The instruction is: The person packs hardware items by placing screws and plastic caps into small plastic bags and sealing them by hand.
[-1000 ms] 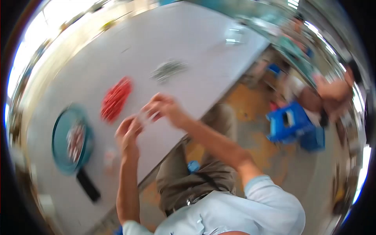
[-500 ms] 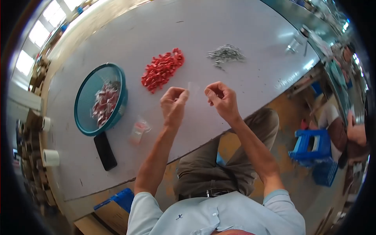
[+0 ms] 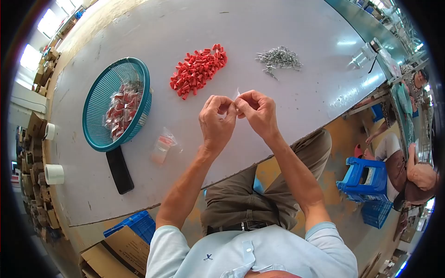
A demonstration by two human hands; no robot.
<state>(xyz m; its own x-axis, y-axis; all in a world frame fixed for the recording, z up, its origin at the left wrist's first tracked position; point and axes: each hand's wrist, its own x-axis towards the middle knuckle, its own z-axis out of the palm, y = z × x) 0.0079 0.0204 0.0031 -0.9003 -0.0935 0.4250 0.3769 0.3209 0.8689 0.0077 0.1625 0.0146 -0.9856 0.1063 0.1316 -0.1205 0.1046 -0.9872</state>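
My left hand (image 3: 217,121) and my right hand (image 3: 258,113) meet above the table, thumbs and fingertips pinched together. Between them is a small clear plastic bag (image 3: 238,92), of which only a thin upper bit shows past the fingers. Beyond my left hand lies a heap of small red cone-shaped caps (image 3: 197,69). A smaller heap of thin silvery metal pieces, perhaps screws (image 3: 279,58), sits beyond my right hand. Left of my left forearm rests a bundle of clear bags (image 3: 164,144) with reddish print.
On the left, a teal basket (image 3: 88,121) holds several clear packets with red pieces, with a black phone (image 3: 119,171) beside it. Tape rolls (image 3: 54,174) lie at the left edge. A clear bottle (image 3: 363,56) lies far right. Another person sits beyond the blue stool (image 3: 366,178).
My hands were apart, with the clear bag at my left fingertips. My right hand has come in to meet the left at the bag. The camera view has shifted slightly.
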